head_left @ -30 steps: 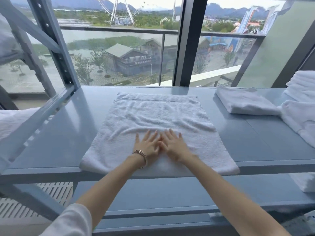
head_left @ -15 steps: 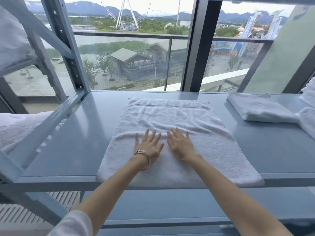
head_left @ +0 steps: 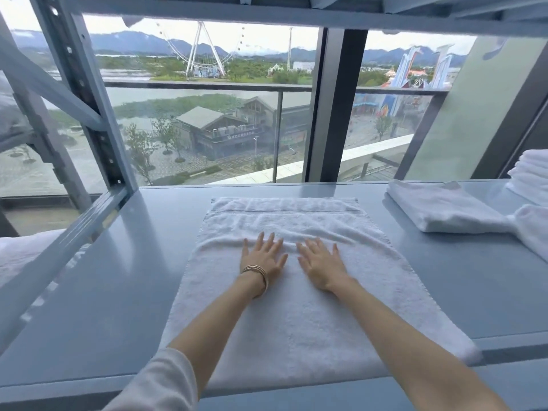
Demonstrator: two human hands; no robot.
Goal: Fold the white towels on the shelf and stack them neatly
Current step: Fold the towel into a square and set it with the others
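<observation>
White towel [head_left: 296, 315] lies flat at shelf [head_left: 118, 292] centre, near edge overhanging the front lip. Left hand [head_left: 262, 258] and right hand [head_left: 321, 264] rest on it side by side, palms down, fingers straight, gripping nothing. Judged step: smoothing. Sweep outward toward 9 and 3 o'clock, flatten the ridge at 12, then fold. Folded towel [head_left: 444, 209] waits at 2 o'clock.

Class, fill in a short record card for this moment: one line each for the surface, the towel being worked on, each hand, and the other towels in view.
surface: grey shelf
towel in work: white towel spread flat, front edge overhanging the shelf
left hand: flat on the towel, fingers straight
right hand: flat on the towel, beside the left, apart
other towels: folded towel at right; towel stack at far right
</observation>
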